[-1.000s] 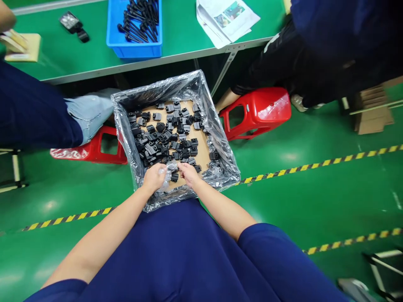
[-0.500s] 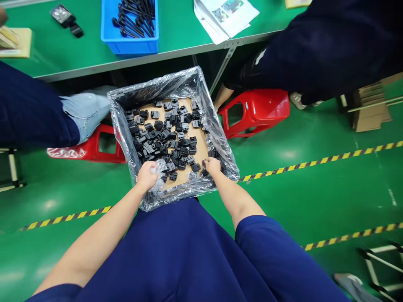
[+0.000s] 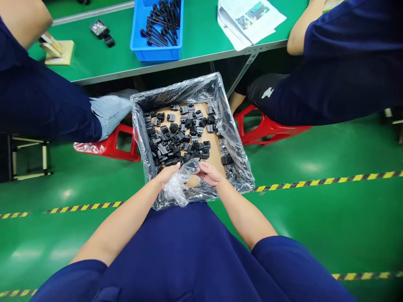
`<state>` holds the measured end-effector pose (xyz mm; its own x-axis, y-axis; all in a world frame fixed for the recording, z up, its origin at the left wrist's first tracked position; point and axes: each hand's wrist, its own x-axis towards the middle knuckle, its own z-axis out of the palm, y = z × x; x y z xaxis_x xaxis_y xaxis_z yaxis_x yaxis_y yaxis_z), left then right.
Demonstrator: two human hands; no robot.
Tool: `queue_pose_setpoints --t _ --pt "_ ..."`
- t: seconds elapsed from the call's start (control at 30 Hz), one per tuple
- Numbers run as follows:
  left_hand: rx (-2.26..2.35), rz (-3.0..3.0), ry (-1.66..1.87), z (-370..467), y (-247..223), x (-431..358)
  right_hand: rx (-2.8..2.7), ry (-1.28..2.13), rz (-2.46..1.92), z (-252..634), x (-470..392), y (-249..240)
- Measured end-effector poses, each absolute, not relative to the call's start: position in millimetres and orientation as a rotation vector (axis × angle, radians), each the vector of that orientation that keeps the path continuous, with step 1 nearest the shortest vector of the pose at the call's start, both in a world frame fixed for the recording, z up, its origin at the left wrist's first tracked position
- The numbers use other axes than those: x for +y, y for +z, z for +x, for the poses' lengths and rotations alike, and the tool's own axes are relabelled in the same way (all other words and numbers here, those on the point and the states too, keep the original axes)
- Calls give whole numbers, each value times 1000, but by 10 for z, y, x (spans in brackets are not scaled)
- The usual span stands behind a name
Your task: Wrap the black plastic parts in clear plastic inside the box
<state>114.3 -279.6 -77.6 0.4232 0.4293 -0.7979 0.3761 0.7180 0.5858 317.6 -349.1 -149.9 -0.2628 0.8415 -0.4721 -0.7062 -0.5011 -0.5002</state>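
Note:
A bunch of thin clear plastic bags [image 3: 176, 188] is gripped in my left hand [image 3: 168, 175], above the near side of a plastic-lined crate [image 3: 241, 167]. The fingers of my right hand [image 3: 211, 173] are closed at the edge of the same plastic, beside my left hand. Something dark shows through the film between the hands; whether it is inside a bag or behind it I cannot tell. Many small black plastic parts [image 3: 170, 142] lie loose on a cardboard sheet [image 3: 217, 152] in the crate, heaped most thickly on its left side.
Beyond the crate is a green workbench [image 3: 198, 25] with a blue bin [image 3: 155, 54] of black stalked parts and printed sheets [image 3: 252, 21]. Co-workers sit on red stools [image 3: 107, 147] to the left and right. Yellow-black tape [image 3: 315, 182] lines the green floor.
My right hand has left the crate's right side and come over to the plastic in my left hand. The bags are more spread out. The whole view has shifted.

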Motion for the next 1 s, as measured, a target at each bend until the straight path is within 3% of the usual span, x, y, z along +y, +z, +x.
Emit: queue_pose_setpoints --t 0.1,0.27,0.47,0.63,0.77,0.83,1.0 --pt "957 542 80 1142 -711 -2786 -217 2016 -778 3090 -3447 -1373" --pt "1218 796 193 1104 -739 -2811 -287 1960 -932 3029 -3392 -1324" --pt "1494 1073 224 1050 -946 -2886 -920 1304 -1628 2885 -3372 -1322" --pt "1490 1618 250 910 -973 -2855 -1378 773 -1645 2735 -3494 -1187" --pt "1196 1850 116 916 -879 -2865 -1465 891 -1454 2562 -3551 -1120" --pt "1280 1803 7 951 -833 -2886 -1378 988 -1510 2577 -3514 -1203" --pt "1661 1745 -181 943 -763 -2883 -967 1191 -2449 3118 -3511 -1754"
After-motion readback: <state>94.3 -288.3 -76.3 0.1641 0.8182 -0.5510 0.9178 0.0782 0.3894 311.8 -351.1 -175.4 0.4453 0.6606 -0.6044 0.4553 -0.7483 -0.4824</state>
